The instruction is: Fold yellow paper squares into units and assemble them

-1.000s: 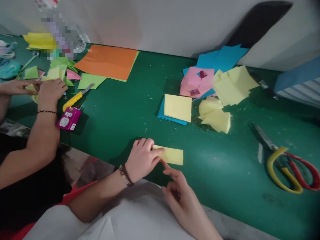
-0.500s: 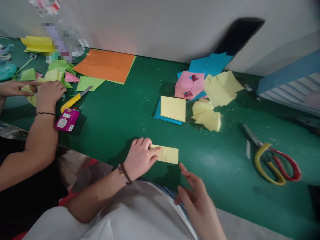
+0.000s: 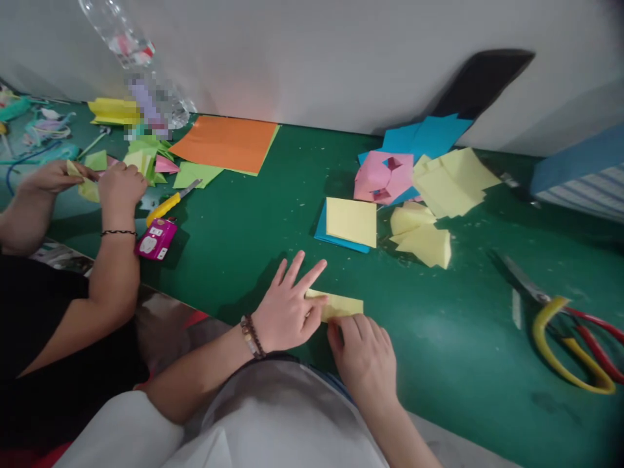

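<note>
A folded strip of pale yellow paper [image 3: 347,305] lies on the green table in front of me. My left hand [image 3: 286,311] is spread over its left end, one finger resting on the paper and the others lifted and apart. Along the near edge of the strip, my right hand [image 3: 366,356] is closed, its fingers curled and the thumb against the paper; the fingertips are partly hidden. Just beyond sits a yellow paper square [image 3: 351,222] on top of a folded blue paper [image 3: 322,229].
Scissors [image 3: 556,312] lie open at right. Behind are a pink folded paper [image 3: 377,172], yellow sheets [image 3: 455,182], blue sheets [image 3: 429,135] and orange paper [image 3: 227,143]. A co-worker's hands [image 3: 121,188] fold paper at left, near a yellow cutter [image 3: 168,205] and a magenta box [image 3: 156,239].
My right hand has come in from the lower right and closed at the near edge of the strip. The fingers of my left hand have spread and lifted. The view has shifted left.
</note>
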Demonstrator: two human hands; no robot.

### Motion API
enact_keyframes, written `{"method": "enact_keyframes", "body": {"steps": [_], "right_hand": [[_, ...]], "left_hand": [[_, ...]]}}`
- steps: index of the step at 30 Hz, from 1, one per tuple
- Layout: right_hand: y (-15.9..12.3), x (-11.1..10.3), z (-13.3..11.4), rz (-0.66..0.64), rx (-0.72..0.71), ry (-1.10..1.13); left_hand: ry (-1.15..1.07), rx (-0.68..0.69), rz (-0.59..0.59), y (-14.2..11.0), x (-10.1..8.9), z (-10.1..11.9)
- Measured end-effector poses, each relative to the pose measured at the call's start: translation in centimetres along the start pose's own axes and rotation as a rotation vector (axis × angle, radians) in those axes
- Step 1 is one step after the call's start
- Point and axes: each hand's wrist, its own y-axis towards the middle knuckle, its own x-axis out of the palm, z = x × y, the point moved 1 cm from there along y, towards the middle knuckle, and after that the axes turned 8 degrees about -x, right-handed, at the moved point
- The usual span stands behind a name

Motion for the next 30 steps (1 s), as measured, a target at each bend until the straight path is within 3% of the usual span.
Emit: {"method": "enact_keyframes", "body": {"steps": [10, 14, 17, 20, 22, 25, 30], "right_hand": [[1.4, 1.3, -3.2, 0.060, -0.054, 0.098], [1.5, 0.8, -3.9, 0.072, -0.082, 0.225], [1.0, -0.4, -2.1, 0.095, -0.058, 0.305], [0.1, -1.1, 0.7, 0.151, 0.088, 0.118], [-0.5, -1.0, 2.0, 0.089, 0.112, 0.027], [-1.3, -0.4, 3.0, 0.006, 0.128, -0.026], [-2.0, -0.9, 4.3, 0.060, 0.181, -0.036]], "left_hand": [[-0.078, -0.013, -0.121, 0.3, -0.2, -1.0], [-0.084, -0.017, -0.128, 0.2, 0.0, -1.2], [-0.091, -0.030, -0.115, 0.1, 0.2, -1.1], [-0.077, -0.014, -0.066, 0.1, 0.6, -1.1], [-0.058, 0.019, -0.033, 0.1, 1.0, -1.1], [-0.035, 0.069, -0.012, 0.1, 1.6, -1.4], [-0.069, 0.152, 0.022, 0.0, 2.2, -1.6]]}}
